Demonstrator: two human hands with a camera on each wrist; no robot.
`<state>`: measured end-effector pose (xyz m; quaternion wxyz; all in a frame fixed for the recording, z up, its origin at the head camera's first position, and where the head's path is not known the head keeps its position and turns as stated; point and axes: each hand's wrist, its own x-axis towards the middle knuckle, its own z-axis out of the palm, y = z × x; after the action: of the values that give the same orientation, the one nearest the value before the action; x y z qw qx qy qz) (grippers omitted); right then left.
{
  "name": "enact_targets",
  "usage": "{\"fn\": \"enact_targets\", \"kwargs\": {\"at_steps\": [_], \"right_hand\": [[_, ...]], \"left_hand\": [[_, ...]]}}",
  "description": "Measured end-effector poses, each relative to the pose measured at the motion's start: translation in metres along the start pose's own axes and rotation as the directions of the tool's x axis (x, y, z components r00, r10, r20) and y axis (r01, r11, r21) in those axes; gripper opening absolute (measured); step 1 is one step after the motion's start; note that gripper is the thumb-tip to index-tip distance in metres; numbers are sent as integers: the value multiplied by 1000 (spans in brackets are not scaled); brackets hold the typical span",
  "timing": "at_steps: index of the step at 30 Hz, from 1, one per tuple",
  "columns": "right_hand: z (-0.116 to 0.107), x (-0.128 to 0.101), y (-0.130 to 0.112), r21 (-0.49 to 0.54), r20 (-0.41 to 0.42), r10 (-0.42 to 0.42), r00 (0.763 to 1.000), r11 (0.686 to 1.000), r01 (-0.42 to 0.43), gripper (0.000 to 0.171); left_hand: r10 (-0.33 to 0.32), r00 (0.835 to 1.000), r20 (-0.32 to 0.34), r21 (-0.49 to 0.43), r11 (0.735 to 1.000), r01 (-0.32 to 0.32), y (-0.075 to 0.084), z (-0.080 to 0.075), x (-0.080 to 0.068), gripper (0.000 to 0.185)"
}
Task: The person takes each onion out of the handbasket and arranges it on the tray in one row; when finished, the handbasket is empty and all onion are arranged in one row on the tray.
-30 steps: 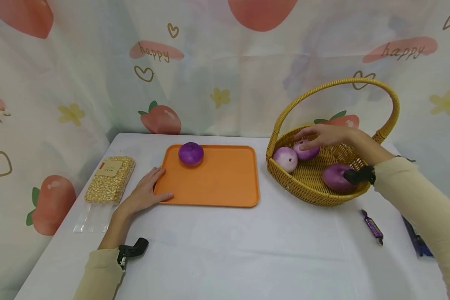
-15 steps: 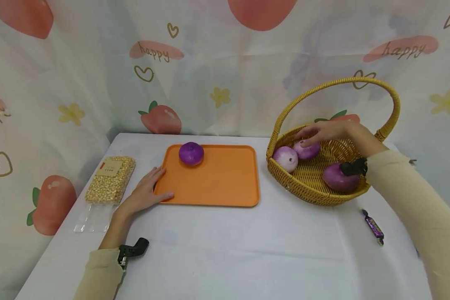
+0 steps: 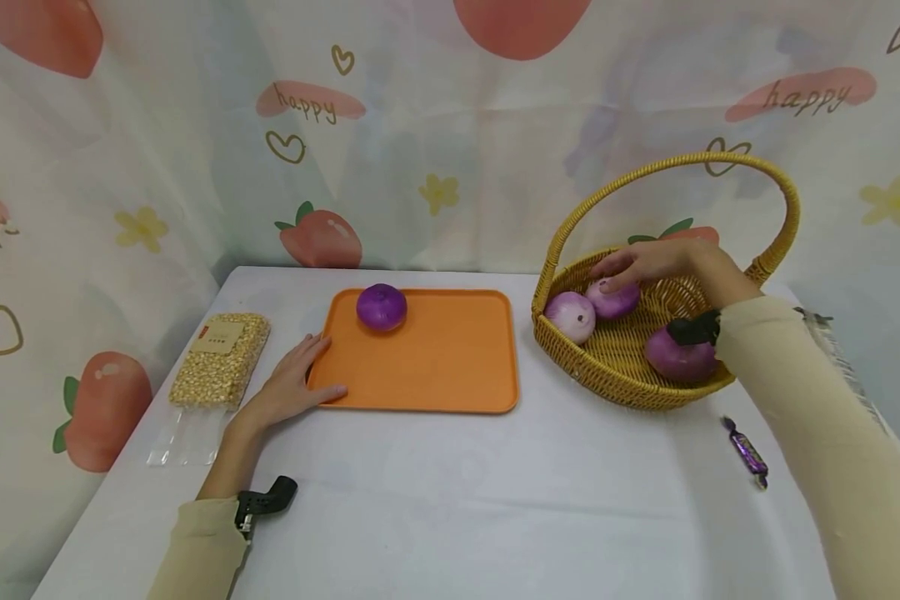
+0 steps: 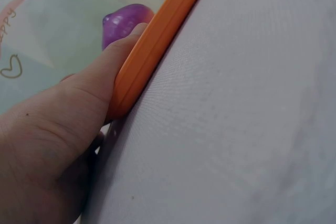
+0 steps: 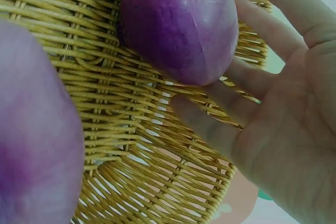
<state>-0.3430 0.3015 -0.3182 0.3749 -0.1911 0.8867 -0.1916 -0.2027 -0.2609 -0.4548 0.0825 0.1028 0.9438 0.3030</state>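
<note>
The right hand point(image 3: 656, 262) reaches into the basket point(image 3: 615, 379) under its arched handle, its fingers point(image 5: 273, 19) nearly straight and loosely spread around the back onion point(image 3: 613, 300). The right wrist view shows them lying against its side without closing on it. That onion sits against the basket's far wall, touching a paler onion point(image 3: 570, 317) to its left; a third onion point(image 3: 678, 357) lies nearer the front, partly behind the wrist strap.

The left hand point(image 3: 288, 387) rests flat on the bench point(image 3: 450, 500), fingers straight, thumb point(image 4: 113, 61) pressed along the near left edge of the orange tray point(image 3: 435, 367). A purple onion point(image 3: 382, 307) sits on the tray's far side.

A bag of kernels point(image 3: 220, 358) lies left of the tray, and a wrapped candy point(image 3: 747, 452) lies near the basket's front.
</note>
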Motion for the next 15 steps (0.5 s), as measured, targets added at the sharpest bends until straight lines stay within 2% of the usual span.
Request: {"fn": "enact_targets", "kwargs": {"at_steps": [5, 8, 12, 15], "right_hand": [[2, 1, 3, 59, 20, 29, 999, 998, -31, 67], [3, 3, 4, 128, 33, 78, 996, 988, -82, 74], [3, 8, 5, 233, 61, 135, 989, 961, -145, 82], [5, 9, 5, 290, 72, 150, 986, 943, -164, 80]], "left_hand": [[4, 1000, 6, -2, 1000, -4, 1, 1, 0, 98], [9, 1000, 5, 4, 1000, -9, -1, 1, 1, 98], [12, 1000, -1, 13, 1000, -12, -3, 1, 1, 98], [7, 1000, 0, 13, 1000, -7, -3, 0, 1, 98]]}}
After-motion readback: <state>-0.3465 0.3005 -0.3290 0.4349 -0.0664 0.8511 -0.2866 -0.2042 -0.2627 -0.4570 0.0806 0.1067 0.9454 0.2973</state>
